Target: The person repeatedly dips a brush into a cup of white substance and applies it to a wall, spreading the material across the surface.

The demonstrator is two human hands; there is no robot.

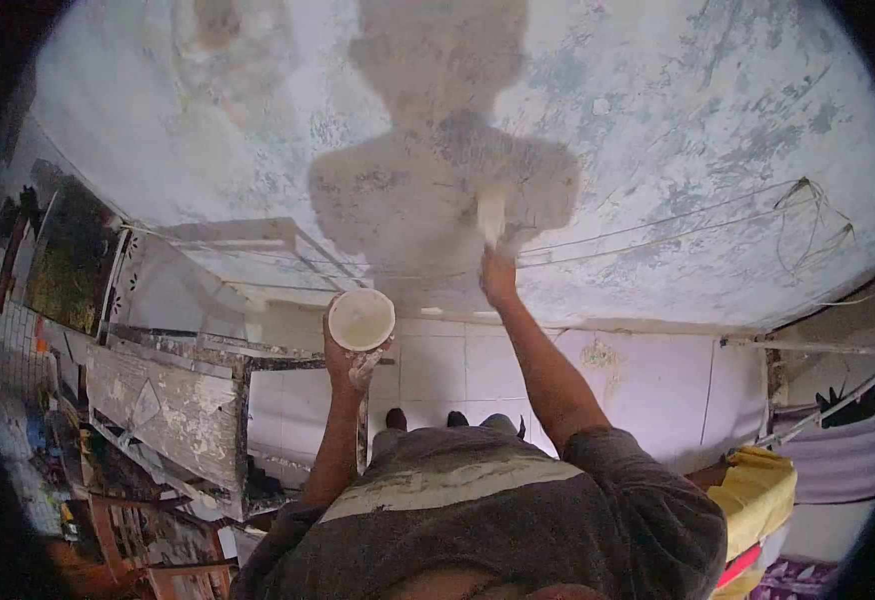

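Note:
My left hand point(342, 362) is closed around a round white tub point(362, 320), held with its mouth facing me. Pale, whitish stuff lies inside the tub, and white smears mark my fingers. Raised higher, my right hand point(499, 274) is wrapped round a pale paintbrush point(492, 214), which is blurred. The brush is up against or very near the patchy white and grey wall point(648, 130); contact cannot be made out. My shadow falls on the wall around it.
Thin cords point(678, 235) run across the wall to a tangle at the right. A worn wooden panel point(163, 415) stands at the left, with wooden furniture below. Pale floor tiles point(648, 390) lie underfoot. Yellow cloth point(755, 492) is at the lower right, near a purple cloth point(848, 455).

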